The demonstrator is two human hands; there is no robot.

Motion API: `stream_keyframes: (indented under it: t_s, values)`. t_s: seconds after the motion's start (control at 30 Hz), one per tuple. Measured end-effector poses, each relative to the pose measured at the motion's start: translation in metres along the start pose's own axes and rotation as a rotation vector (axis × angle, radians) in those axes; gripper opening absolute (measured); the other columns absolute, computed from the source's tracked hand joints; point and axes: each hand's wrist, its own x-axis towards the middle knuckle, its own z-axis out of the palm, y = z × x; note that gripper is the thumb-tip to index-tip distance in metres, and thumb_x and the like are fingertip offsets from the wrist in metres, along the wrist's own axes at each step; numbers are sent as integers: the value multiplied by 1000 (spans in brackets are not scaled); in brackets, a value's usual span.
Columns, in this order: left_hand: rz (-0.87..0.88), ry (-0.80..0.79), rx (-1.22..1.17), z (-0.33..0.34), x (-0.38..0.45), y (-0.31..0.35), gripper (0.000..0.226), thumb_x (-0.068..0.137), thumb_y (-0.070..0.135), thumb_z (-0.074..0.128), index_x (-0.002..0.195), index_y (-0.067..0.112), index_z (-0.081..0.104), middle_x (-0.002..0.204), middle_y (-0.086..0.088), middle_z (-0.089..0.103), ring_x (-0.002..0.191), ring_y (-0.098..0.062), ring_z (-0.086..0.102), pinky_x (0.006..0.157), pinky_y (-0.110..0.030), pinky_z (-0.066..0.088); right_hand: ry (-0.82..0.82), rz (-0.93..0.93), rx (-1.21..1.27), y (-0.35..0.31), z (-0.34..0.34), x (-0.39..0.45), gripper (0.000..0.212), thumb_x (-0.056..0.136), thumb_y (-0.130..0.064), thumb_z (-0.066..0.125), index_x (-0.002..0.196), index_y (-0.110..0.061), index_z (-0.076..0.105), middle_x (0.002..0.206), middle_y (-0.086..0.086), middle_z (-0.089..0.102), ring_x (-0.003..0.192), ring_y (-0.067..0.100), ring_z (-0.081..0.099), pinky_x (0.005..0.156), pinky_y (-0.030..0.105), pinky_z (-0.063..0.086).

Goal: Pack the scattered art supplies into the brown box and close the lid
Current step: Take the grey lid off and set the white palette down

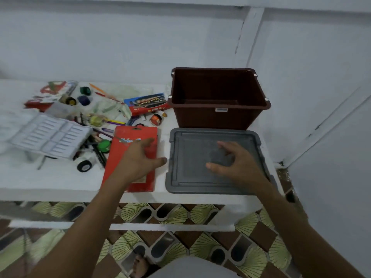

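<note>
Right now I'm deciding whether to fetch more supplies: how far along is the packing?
Barely started. Done: the grey lid is off, lying in front of the brown box, which looks empty. In hand: the left hand reaches over the red pack; the right hand hovers above the lid. Left: all supplies, then closing.

1. a room in a home is indicated: plain pale painted walls (120,47) meeting at a corner.
2. a patterned tiled floor (180,243), brown with green fan shapes, is seen under a white table (60,181).
3. hobby clutter is noted: paint pots (84,95), pencils (112,122), a toy wheel (84,165).
</note>
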Motion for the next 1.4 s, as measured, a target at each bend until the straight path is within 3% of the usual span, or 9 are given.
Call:
stream_keyframes:
  t_s: [0.07,0.2,0.4,0.53,0.73,0.9,1.07,1.23,1.4]
  values:
    - [-46,82,-23,-25,0,-19,67,76,34,77,136,19,50,126,0,56,108,-15,55,85,-26,43,-53,-104,37,-29,32,27,53,76,-26,77,125,-15,59,110,-2,62,91,6,60,76,9,47]
    - [-118,230,-58,-87,-3,-69,52,79,34,74,126,19,59,118,1,63,97,-15,61,81,-29,48,-218,-162,162,-100,108,76,31,83,-13,70,114,-16,66,97,-5,66,85,13,64,76,22,54]
    - [-256,435,-56,-196,-4,-155,44,82,29,71,123,16,62,121,-4,63,96,-18,65,83,-31,50,-396,-343,91,-201,212,136,35,85,-22,67,119,-12,63,103,-3,64,90,13,62,82,30,53]
    - [-365,565,-18,-258,2,-210,41,82,29,70,120,16,63,120,-6,63,99,-20,62,85,-29,47,-464,-422,53,-254,275,171,39,84,-27,69,120,-14,61,109,-5,61,92,8,57,82,24,50]
    - [-602,536,-39,-318,18,-283,45,82,30,69,121,9,60,122,-12,59,112,-29,57,94,-36,46,-505,-496,-78,-319,355,232,45,83,-25,70,125,-9,59,124,5,59,108,16,56,83,17,38]
    - [-807,410,-261,-330,32,-317,35,85,31,67,81,0,51,82,-18,66,61,-29,64,57,-34,56,-549,-460,-249,-347,418,300,51,83,-27,68,129,-8,53,134,9,51,124,23,47,91,24,36]
    - [-796,481,-482,-321,44,-341,34,81,26,71,87,-5,58,72,-21,68,51,-27,65,49,-31,55,-631,-411,-466,-351,456,336,66,80,-41,71,132,-8,49,134,9,50,122,26,47,100,32,38]
    - [-758,599,-638,-319,46,-356,19,72,5,73,77,0,55,74,-17,65,69,-35,70,70,-48,59,-641,-381,-503,-344,475,343,74,70,-47,76,130,-13,49,129,8,53,119,28,48,101,38,39]
    - [-575,754,-762,-332,39,-342,22,81,-1,70,102,-2,64,89,-20,69,76,-29,70,69,-37,60,-501,-314,-139,-353,451,342,58,74,-28,76,123,-5,56,123,6,58,114,22,53,94,31,43]
